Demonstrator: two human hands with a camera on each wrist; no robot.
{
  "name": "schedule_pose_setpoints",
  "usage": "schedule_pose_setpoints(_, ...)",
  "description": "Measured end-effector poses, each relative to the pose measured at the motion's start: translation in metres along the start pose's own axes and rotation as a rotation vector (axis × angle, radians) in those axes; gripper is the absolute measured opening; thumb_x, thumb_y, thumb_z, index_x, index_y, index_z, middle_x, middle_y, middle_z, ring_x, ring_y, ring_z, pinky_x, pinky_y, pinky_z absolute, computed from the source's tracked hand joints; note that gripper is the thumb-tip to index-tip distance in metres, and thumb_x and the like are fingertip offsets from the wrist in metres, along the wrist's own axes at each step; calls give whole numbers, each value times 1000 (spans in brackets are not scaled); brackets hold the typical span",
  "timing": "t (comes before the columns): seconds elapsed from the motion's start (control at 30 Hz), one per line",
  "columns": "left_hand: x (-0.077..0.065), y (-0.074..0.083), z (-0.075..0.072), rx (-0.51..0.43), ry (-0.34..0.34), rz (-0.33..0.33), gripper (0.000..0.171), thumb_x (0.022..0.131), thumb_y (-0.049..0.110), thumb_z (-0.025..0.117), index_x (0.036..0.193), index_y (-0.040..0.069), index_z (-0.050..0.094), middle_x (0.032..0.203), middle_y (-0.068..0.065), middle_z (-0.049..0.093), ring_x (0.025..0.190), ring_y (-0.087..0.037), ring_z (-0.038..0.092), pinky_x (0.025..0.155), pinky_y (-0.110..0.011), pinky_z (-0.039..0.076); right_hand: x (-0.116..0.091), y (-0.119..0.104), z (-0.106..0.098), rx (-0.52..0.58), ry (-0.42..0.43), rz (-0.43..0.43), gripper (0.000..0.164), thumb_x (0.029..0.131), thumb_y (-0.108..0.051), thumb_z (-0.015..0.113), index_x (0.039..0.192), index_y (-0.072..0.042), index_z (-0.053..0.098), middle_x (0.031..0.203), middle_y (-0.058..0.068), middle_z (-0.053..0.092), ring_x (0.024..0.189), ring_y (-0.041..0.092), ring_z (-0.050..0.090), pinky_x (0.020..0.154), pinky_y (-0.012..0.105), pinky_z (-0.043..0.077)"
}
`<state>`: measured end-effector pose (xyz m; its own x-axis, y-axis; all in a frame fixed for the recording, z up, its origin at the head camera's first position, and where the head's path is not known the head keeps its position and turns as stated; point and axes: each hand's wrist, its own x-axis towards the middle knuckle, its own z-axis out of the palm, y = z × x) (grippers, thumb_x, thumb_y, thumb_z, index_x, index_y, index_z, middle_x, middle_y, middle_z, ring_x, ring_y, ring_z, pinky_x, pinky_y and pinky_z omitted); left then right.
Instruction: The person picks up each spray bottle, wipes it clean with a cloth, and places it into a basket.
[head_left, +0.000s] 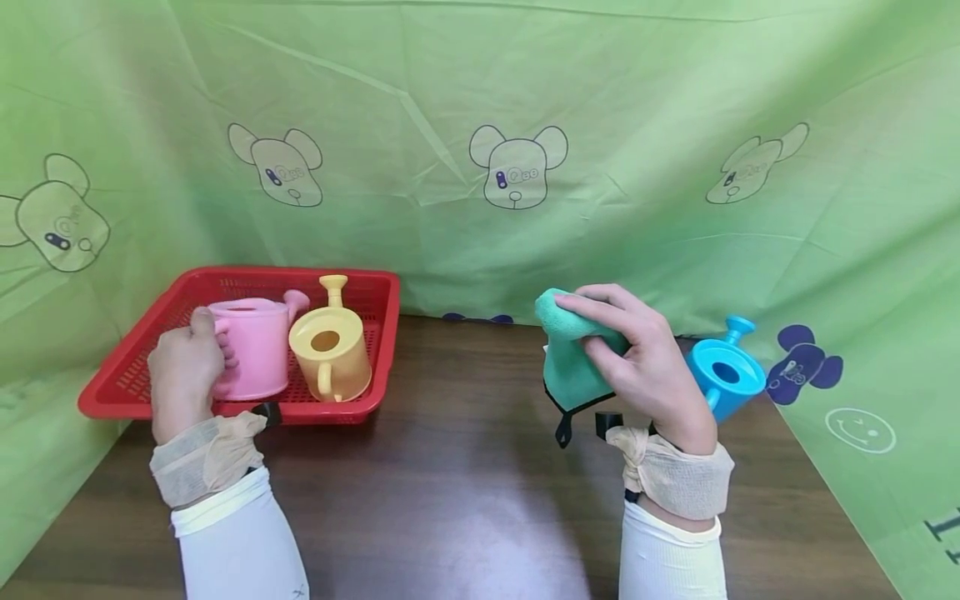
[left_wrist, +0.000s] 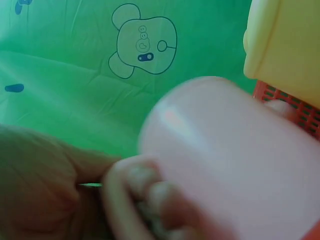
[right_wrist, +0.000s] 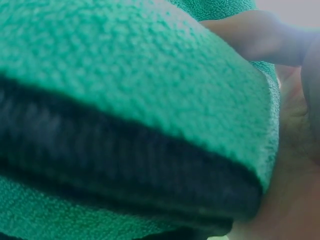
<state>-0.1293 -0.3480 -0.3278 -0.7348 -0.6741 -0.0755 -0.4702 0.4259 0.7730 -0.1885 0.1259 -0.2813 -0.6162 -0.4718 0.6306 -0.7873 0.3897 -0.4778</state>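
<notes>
My left hand (head_left: 186,367) grips the handle of a pink toy watering can (head_left: 257,350) at the red basket's left side. In the left wrist view the fingers curl through the handle of the pink can (left_wrist: 225,155). Beside it in the basket stands a yellow watering can (head_left: 333,354), spout pointing away. My right hand (head_left: 645,358) holds a folded green towel (head_left: 570,367) with black edging above the table, its black hanging loop dangling. Close up in the right wrist view, the towel (right_wrist: 150,90) is pinched between thumb and fingers. A blue watering can (head_left: 726,375) stands behind the right hand.
The red plastic basket (head_left: 386,367) with perforated walls sits at the back left of the brown wooden table (head_left: 450,467). A green curtain (head_left: 420,183) printed with bear heads hangs behind and at both sides.
</notes>
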Motion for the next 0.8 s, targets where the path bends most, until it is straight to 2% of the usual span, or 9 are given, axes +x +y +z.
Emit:
schedule_pose_setpoints(0.1, -3, -1, -1, 37, -77, 17, 75, 94, 60, 16, 106, 1, 60, 65, 4, 62, 60, -13, 61, 53, -33, 50, 1, -9, 0, -4, 3, -3, 53, 84, 7, 54, 127, -23, 64, 122, -7, 58, 107, 10, 54, 79, 24, 43)
schedule_pose_setpoints(0.3, -2, -6, -7, 57, -136, 87, 78, 94, 61, 18, 111, -3, 60, 72, -2, 69, 62, -13, 65, 55, -31, 51, 6, -29, -1, 4, 18, -19, 47, 82, 12, 54, 122, -10, 66, 119, 2, 60, 105, 12, 55, 81, 23, 43)
schedule_pose_setpoints(0.47, 3, -12, -10, -14, -247, 144, 77, 96, 59, 23, 119, -8, 55, 79, -1, 70, 69, -12, 67, 60, -31, 52, 8, -32, -1, 6, 23, -29, 46, 80, 14, 54, 120, -5, 66, 116, 5, 61, 105, 14, 55, 82, 23, 43)
schedule_pose_setpoints(0.57, 3, -15, -12, -26, -311, 177, 76, 97, 57, 26, 123, -10, 52, 84, -1, 70, 72, -12, 66, 60, -32, 52, 8, -32, -1, 8, 17, -27, 46, 80, 14, 54, 120, -6, 66, 116, 5, 61, 106, 14, 55, 83, 23, 43)
schedule_pose_setpoints(0.63, 1, -15, -13, 4, -325, 186, 76, 96, 57, 28, 122, -9, 53, 86, -3, 70, 75, -14, 65, 61, -32, 50, 7, -31, 0, 12, 13, -21, 46, 80, 14, 54, 120, -6, 66, 117, 4, 61, 106, 13, 55, 83, 23, 43)
schedule_pose_setpoints(0.73, -4, -14, -16, 80, -314, 183, 74, 94, 60, 31, 109, -7, 58, 88, -6, 69, 79, -18, 63, 63, -32, 49, 6, -31, 0, 14, 10, -22, 46, 81, 13, 53, 120, -6, 66, 117, 4, 61, 106, 13, 55, 82, 23, 43)
schedule_pose_setpoints(0.8, -8, -13, -19, 130, -287, 167, 69, 94, 60, 32, 99, -4, 60, 82, -7, 67, 77, -21, 60, 62, -32, 48, 6, -31, 1, 16, 10, -24, 46, 81, 13, 53, 120, -7, 66, 117, 4, 61, 106, 13, 55, 82, 23, 43)
